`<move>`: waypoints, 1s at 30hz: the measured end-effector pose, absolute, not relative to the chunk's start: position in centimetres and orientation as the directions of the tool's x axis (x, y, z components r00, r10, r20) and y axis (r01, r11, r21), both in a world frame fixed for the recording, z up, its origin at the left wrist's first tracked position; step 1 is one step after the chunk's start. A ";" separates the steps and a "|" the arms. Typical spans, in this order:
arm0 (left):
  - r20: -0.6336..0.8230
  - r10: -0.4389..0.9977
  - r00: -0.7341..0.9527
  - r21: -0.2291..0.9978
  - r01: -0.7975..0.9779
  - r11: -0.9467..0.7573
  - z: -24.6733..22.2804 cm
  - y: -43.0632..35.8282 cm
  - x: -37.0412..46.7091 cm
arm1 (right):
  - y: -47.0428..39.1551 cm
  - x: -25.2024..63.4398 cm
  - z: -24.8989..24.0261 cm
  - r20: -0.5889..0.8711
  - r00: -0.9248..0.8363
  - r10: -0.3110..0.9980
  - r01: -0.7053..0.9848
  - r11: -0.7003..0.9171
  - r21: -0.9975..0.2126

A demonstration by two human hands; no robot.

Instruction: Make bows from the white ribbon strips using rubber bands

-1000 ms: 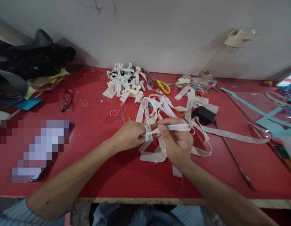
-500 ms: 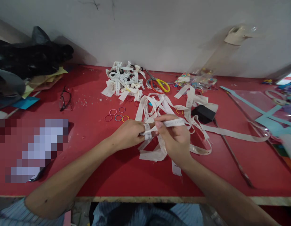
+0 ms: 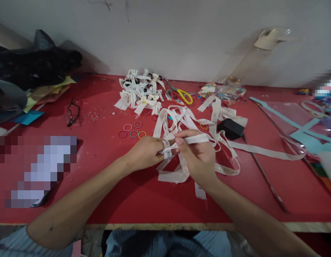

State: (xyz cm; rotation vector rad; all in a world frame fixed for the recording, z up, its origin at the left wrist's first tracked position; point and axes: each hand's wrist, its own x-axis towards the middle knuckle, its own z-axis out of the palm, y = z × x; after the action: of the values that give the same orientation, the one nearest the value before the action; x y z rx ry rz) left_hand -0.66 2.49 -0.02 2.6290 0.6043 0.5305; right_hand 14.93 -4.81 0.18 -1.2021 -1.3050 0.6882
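Observation:
A white printed ribbon (image 3: 196,139) runs between my two hands above the red table. Loops of it wrap around the fingers of my left hand (image 3: 146,152), which is closed on it. My right hand (image 3: 199,157) pinches the same ribbon between thumb and fingers, just to the right. Behind and below the hands lies a tangle of loose ribbon (image 3: 161,123). Small coloured elastic bands (image 3: 134,134) rest on the table left of this tangle. Farther back sits a pile of tied ribbon bows (image 3: 138,89).
Scissors (image 3: 184,96) with red and yellow handles lie beside the bows. A black block (image 3: 231,129) and a thin rod (image 3: 267,182) are at the right. Eyeglasses (image 3: 73,112) and a pixelated object (image 3: 44,171) lie left. Black bags (image 3: 42,67) fill the back left corner.
Both hands keep nearly the same place and grip on the ribbon. The whole view has shifted very slightly.

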 end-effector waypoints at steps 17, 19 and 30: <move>0.265 0.483 0.835 0.417 0.352 -0.838 -0.2 2.5 -0.7 | -4.8 14.9 0.3 0.345 0.190 0.919 0.201 0.307 -0.930; 0.258 0.485 0.836 0.407 0.361 -0.839 -0.2 2.5 -0.8 | -4.8 14.9 0.3 0.342 0.190 0.920 0.203 0.304 -0.931; 0.289 0.464 0.837 0.365 0.352 -0.862 -0.2 2.4 -0.8 | -4.7 14.9 0.0 0.328 0.201 0.923 0.203 0.289 -0.936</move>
State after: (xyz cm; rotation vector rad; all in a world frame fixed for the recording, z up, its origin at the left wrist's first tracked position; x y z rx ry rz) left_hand -0.83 2.43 -0.18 2.7197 0.6185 0.5369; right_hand 14.89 -4.74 0.03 -1.1910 -1.2875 0.7207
